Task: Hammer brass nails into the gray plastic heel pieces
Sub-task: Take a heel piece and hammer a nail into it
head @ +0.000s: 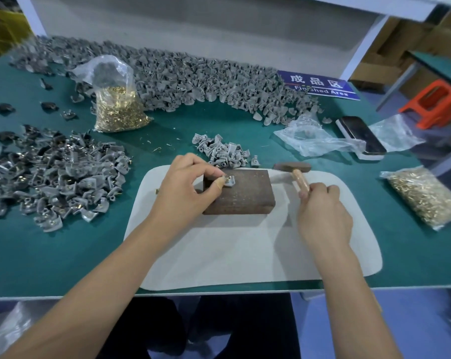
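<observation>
A green-topped workbench point(219, 125) is seen from above, with a white mat point(245, 255) laid at its near edge. A rusty brown metal block point(242, 195) is set on the mat. On the block's top left corner a gray plastic heel piece point(230, 181) is held, with a brass nail point(227, 179) pinched upright on it between the thumb and forefinger of the left hand point(185, 190); a bandage is wrapped round the thumb tip. The wooden handle of a small hammer point(294, 169) is gripped by the right hand point(322, 211), fingers curled round it, and the dark hammer head is held just right of the block, clear of the nail. A small heap of heel pieces point(221, 151) is gathered just beyond the block. A larger pile of heel pieces point(56, 174) is spread at left, and a long bank of them point(180, 79) is heaped along the back. An open clear bag of brass nails point(115, 104) is stood behind left; a second bag of nails point(423, 195) is laid at right. A phone point(361, 134) is placed beside crumpled plastic point(315, 138), near a blue sign point(320, 85).
</observation>
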`<state>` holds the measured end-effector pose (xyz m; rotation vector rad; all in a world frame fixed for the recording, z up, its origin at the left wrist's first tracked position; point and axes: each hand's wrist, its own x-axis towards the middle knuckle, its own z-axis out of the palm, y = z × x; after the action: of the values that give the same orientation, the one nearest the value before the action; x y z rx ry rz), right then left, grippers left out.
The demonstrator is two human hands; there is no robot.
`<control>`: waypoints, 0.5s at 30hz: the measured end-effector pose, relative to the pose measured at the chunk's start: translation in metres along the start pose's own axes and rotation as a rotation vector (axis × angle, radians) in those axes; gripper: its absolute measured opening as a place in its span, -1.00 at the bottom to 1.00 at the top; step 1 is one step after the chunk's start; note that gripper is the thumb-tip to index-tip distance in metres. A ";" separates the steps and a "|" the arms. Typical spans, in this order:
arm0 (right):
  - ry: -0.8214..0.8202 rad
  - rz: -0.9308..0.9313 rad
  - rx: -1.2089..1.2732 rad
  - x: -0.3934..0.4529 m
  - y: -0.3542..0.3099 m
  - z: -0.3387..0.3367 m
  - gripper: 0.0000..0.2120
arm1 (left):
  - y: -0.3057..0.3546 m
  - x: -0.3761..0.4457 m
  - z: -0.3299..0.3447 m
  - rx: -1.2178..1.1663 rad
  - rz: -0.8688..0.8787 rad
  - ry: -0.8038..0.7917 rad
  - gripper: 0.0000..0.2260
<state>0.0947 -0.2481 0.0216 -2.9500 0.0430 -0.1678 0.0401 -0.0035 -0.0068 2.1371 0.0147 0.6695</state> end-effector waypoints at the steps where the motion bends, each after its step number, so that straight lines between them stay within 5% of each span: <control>1: 0.020 -0.017 0.064 0.002 0.003 -0.005 -0.70 | 0.000 0.000 -0.001 0.017 0.003 0.004 -0.95; 7: -0.171 -0.149 0.723 -0.006 -0.002 -0.041 -0.72 | 0.003 0.000 -0.002 0.021 -0.022 -0.018 -0.97; 15: -0.149 -0.434 0.261 -0.034 -0.029 -0.044 -0.77 | 0.006 0.003 -0.006 0.018 -0.039 -0.030 -0.95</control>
<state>0.0563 -0.2264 0.0660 -2.6592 -0.5937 -0.0088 0.0383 -0.0018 0.0022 2.1581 0.0462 0.6162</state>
